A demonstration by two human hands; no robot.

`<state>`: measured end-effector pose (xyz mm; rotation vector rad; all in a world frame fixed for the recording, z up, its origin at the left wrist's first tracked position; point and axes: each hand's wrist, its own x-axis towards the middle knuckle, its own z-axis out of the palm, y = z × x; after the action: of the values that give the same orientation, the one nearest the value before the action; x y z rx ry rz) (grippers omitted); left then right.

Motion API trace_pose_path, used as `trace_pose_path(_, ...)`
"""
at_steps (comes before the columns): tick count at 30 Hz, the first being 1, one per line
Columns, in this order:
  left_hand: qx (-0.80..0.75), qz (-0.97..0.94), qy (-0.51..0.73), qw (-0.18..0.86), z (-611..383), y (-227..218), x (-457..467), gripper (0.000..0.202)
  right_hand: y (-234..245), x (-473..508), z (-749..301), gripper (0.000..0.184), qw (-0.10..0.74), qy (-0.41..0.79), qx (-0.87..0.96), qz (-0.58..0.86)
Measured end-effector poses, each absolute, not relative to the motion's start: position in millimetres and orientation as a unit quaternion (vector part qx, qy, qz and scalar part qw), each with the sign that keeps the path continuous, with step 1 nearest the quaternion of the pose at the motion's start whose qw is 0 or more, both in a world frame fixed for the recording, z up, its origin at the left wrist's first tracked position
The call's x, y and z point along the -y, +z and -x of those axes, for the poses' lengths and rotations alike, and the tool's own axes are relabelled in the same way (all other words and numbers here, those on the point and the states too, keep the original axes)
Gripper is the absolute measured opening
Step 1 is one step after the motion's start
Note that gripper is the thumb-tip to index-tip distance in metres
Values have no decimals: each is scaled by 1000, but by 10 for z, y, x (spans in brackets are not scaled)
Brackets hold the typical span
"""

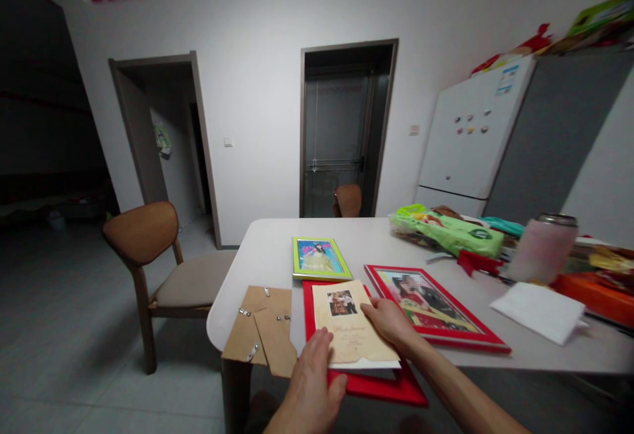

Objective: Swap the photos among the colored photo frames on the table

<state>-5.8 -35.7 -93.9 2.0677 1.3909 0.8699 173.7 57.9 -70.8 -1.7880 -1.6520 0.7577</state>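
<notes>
A cream printed sheet (347,340), with a small photo and text on it and a white layer showing under its near edge, lies tilted over a red picture frame (391,391). My right hand (391,322) pinches the sheet's right edge. On the left, my left hand (314,378) rests against the sheet's edge, fingers stretched and thumb apart near the frame. A brown backing board (272,322) with metal clips and a stand flap lies beside it. Beyond are a yellow-green photo frame (319,259) and, to the right, another red photo frame (436,305).
White napkins (539,312), a pink jar (542,249) and a green package (446,232) crowd the right side of the white table (366,236). A wooden chair (143,236) stands to the left. Farther back is a white fridge (470,143).
</notes>
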Motion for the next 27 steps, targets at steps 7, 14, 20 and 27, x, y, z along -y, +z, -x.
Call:
trace_pose_path(7, -502, -816, 215, 189, 7, -940, 396, 60, -735, -606, -1722, 32, 248, 192, 654, 688)
trace_pose_path(14, -502, -828, 200, 147, -15, -997, 393, 57, -792, -510, -1643, 44, 119, 26, 671, 731)
trace_pose_path(20, -491, -833, 223, 127, -29, -1077, 378, 52, -908, -460, -1632, 34, 130, -79, 699, 699)
trace_pose_path(27, -484, -844, 182, 147, 299, -821, 485, 61, -777, -375, -1492, 34, 157, -66, 743, 648)
